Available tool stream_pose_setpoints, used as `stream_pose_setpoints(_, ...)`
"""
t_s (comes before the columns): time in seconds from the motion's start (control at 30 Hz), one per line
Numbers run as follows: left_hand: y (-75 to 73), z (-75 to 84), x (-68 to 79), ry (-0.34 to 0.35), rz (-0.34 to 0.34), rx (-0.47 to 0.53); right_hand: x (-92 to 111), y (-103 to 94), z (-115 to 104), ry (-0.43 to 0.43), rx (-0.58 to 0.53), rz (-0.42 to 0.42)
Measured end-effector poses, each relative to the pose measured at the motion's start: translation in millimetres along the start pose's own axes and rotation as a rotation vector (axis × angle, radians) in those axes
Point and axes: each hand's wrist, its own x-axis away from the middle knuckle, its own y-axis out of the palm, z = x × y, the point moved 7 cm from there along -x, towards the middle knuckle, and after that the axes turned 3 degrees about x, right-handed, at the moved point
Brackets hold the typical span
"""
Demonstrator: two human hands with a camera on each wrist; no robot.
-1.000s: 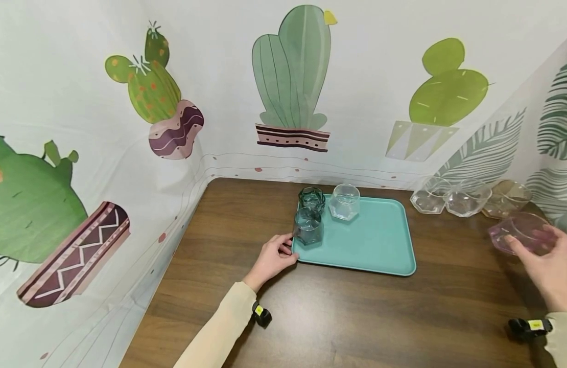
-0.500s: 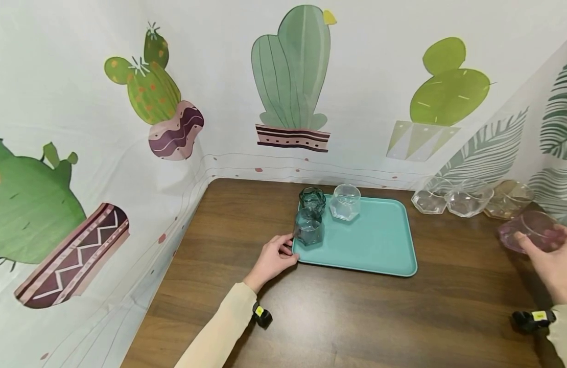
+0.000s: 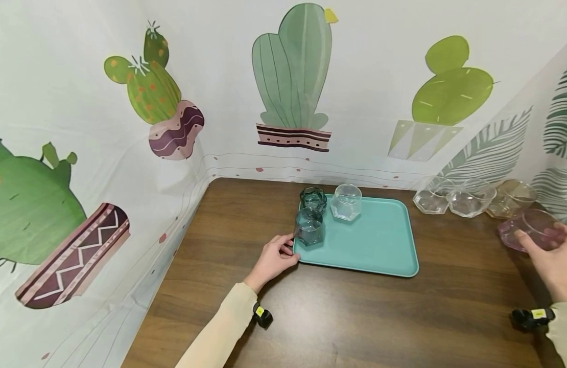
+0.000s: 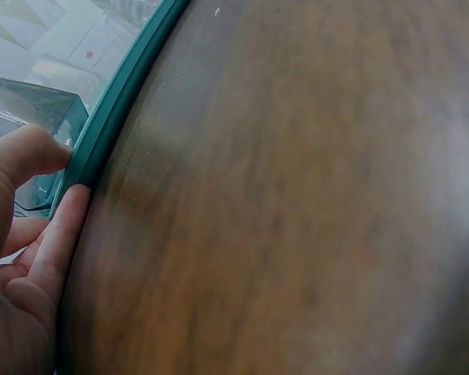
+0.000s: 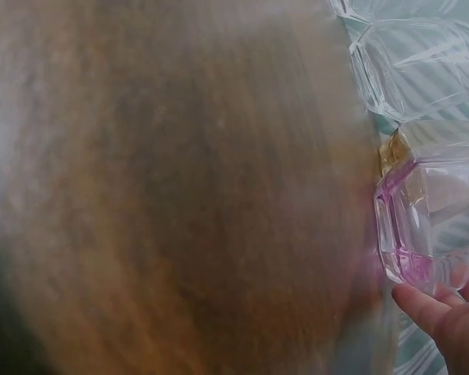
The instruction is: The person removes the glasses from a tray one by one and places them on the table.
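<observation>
At the front left corner of the turquoise tray, my left hand pinches the rim, thumb on one side and fingers on the other. On the tray stand a blue-grey glass near that hand, a dark green glass behind it and a clear glass. Far right, my right hand holds a pink glass between thumb and fingers. In the right wrist view the pink glass is upright by the table surface, close to an amber glass.
Behind the pink glass, two clear glasses and the amber glass stand in a row along the wall. A patterned cloth wall borders the back and left of the wooden table.
My right hand has moved a little to the right and back with the pink glass, then stayed nearly still. My left hand keeps its place on the tray.
</observation>
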Motion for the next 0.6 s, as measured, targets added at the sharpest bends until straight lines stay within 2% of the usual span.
stream_pose_setpoints(0.33, -0.3, -1.3, 0.2, -0.030, 0.004, -0.004, 2.0, -1.1, -3.7, -0.024, 0.091, -0.012)
stream_pose_setpoints(0.47, -0.6, -0.5, 0.5, -0.025, 0.005, -0.008, 1.5, -2.0, -6.4, -0.081, 0.060, -0.031)
stream_pose_setpoints(0.6, -0.3, -0.5, 0.5, -0.028, 0.003, -0.006, 0.7, -3.4, -7.9, -0.134, -0.061, -0.042)
